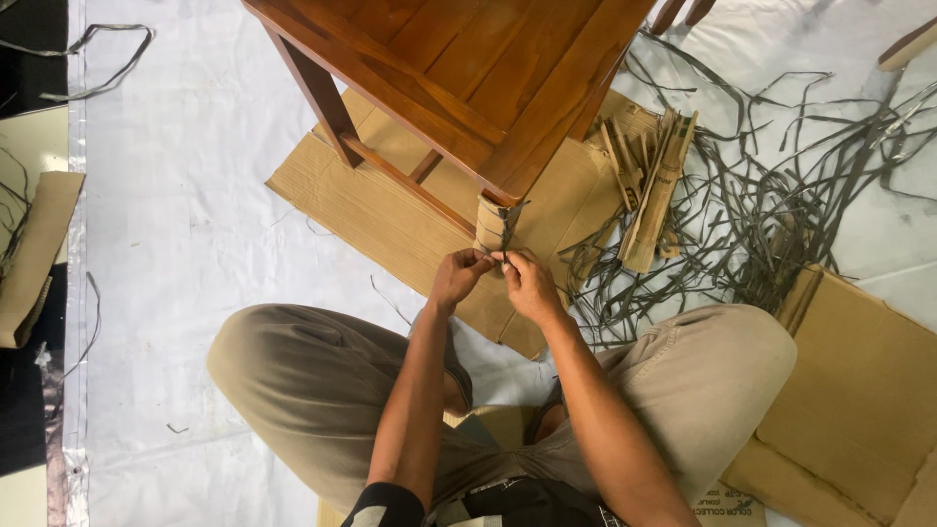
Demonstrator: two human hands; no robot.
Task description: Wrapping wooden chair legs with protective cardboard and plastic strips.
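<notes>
We see the left hand (457, 276) and right hand (528, 283) pinching a dark strap (508, 234) around the cardboard-wrapped table leg (493, 222) — binding under way; tightening seems next.

Table (459, 68) stands on cardboard (390, 200); straps (771, 195) lie right (beside folded cardboard strips (652, 185)).

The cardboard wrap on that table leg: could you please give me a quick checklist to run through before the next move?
1. Cardboard wrap sits around the leg's foot: ok.
2. Left hand grips the grey strap: ok.
3. Right hand pinches the strap beside it: ok.
4. Strap pulled tight: cannot tell.
5. Flat cardboard lies under the table: ok.
6. Spare straps lie near the right hand: ok.
</notes>
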